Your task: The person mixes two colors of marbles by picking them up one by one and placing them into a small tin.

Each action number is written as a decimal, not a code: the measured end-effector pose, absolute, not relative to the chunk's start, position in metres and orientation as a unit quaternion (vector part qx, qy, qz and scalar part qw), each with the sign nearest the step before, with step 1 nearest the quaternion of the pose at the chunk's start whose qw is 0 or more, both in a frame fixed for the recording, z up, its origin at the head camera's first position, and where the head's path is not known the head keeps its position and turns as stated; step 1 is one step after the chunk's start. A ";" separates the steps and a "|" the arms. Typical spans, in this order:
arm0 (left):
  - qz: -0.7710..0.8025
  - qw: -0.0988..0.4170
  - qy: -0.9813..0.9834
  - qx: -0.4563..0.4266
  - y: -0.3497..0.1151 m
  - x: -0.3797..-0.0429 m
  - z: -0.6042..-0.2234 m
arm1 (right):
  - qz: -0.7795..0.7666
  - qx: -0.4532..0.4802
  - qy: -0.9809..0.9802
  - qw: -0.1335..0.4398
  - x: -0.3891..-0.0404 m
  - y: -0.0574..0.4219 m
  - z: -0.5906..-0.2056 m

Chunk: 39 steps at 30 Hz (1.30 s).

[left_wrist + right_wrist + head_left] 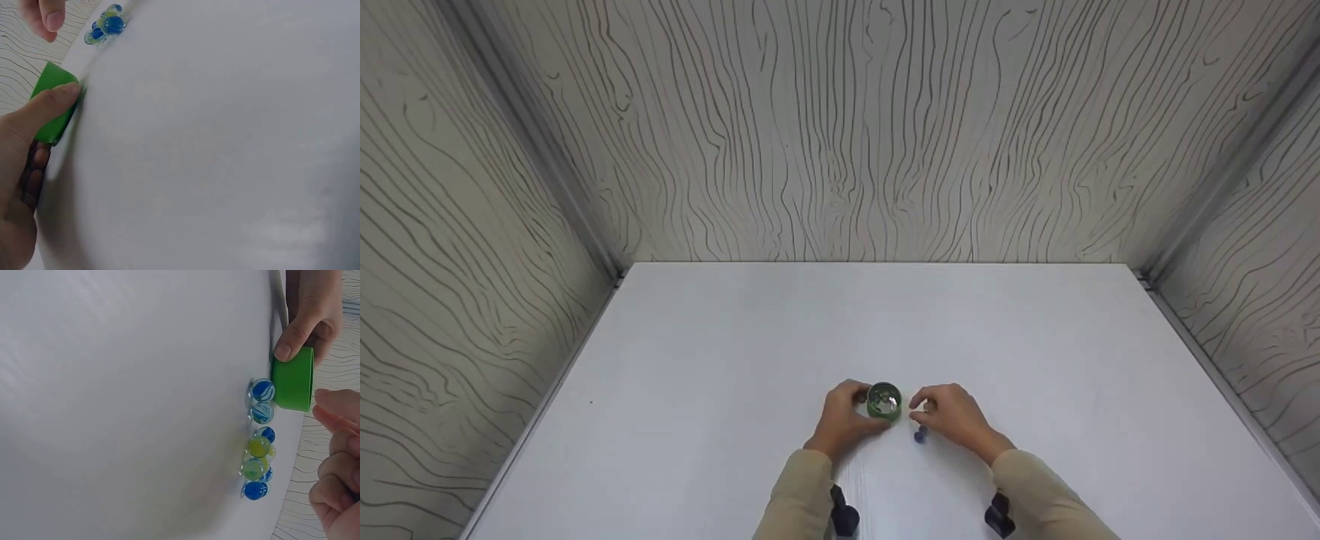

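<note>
A green cup (872, 409) stands on the white table, its mouth facing up in the head view. My left hand (840, 421) grips it from the left, with the thumb (291, 340) along its wall. Something glints inside the cup, too small to identify. Right of the cup is my right hand (958, 418), thumb and forefinger apart near the rim, nothing visible between them. In the right wrist view its other fingers are curled. Several glass marbles, including a yellow marble (259, 446) and a blue marble (254, 490), lie on the table beside the cup and below this hand.
The white table (720, 337) spreads around both hands. Wood-grain patterned panels (840, 135) rise at its back and sides. A dark strapped device (846, 519) shows at the left wrist, another device (999, 516) at the right.
</note>
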State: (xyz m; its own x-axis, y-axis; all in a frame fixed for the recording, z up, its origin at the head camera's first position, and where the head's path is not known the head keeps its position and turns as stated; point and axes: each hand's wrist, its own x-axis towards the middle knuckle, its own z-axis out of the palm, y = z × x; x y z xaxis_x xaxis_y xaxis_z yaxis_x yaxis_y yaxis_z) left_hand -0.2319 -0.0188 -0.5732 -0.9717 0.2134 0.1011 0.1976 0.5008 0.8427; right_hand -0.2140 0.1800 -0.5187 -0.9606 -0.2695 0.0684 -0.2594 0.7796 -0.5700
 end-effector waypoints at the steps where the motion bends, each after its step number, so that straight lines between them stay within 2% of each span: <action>1: 0.485 0.009 0.866 0.118 -0.019 -0.232 -0.573 | -0.300 -0.140 0.944 0.009 -0.214 0.180 -0.519; 16: 0.494 0.018 0.863 0.101 -0.018 -0.230 -0.572 | -0.284 -0.149 0.947 0.004 -0.211 0.190 -0.519; 39: 0.497 0.021 0.861 0.107 -0.019 -0.231 -0.572 | -0.282 -0.168 0.943 0.057 -0.204 0.195 -0.518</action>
State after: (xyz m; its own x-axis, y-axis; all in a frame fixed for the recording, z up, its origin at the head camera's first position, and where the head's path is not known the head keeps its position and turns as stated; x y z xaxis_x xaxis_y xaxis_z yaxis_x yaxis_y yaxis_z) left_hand -0.2305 -0.0189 -0.5717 -0.9763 0.2048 0.0694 0.1624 0.4822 0.8609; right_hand -0.2044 0.1954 -0.5185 -0.9368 -0.3497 -0.0131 -0.2852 0.7846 -0.5506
